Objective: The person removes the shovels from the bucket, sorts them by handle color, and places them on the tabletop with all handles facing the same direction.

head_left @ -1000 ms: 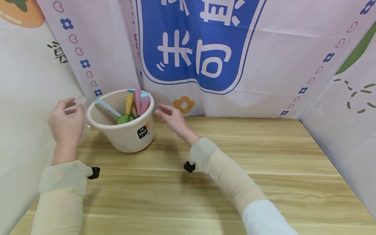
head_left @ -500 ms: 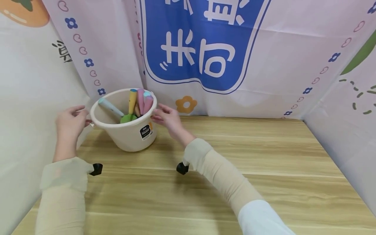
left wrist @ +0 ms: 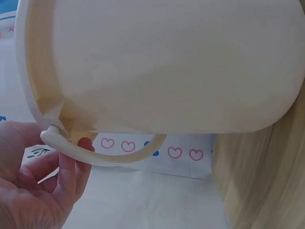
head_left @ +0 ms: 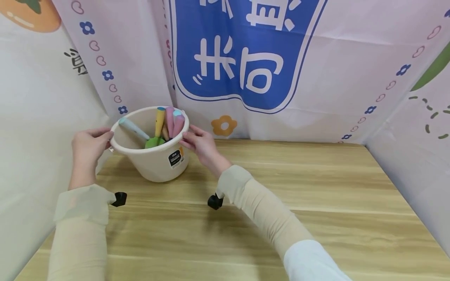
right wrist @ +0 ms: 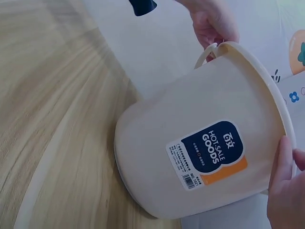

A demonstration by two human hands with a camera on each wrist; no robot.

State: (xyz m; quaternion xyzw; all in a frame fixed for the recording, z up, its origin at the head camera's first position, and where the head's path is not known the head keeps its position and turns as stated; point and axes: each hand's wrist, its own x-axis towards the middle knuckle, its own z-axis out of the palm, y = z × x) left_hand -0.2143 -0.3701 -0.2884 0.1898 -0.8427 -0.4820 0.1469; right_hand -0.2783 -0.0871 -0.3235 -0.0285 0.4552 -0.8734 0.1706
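Note:
A cream plastic bucket [head_left: 151, 166] stands upright on the wooden tabletop at the left. My left hand [head_left: 88, 148] pinches its rim on the left side, right by the joint of the curved handle [left wrist: 114, 157], which hangs down. On the opposite side my right hand [head_left: 203, 147] grips the rim, one finger lying along the outer wall in the right wrist view. Inside the bucket lean several tools: a light blue handle [head_left: 131, 127], a yellow handle [head_left: 159, 123] above a green blade [head_left: 152, 142], and pink-purple handles [head_left: 169, 121]. Their lower ends are hidden by the bucket wall.
Printed cloth [head_left: 334, 78] hangs behind the wooden table [head_left: 299, 179], and pale cloth walls [head_left: 35, 117] close in both sides. The bucket stands near the back left corner. A black wrist mount [head_left: 215, 201] sticks out below the right cuff.
Both hands have come in from beside the bucket and taken hold of its rim, left hand moving right and right hand moving left. The bucket stays on the table; the view has shifted slightly.

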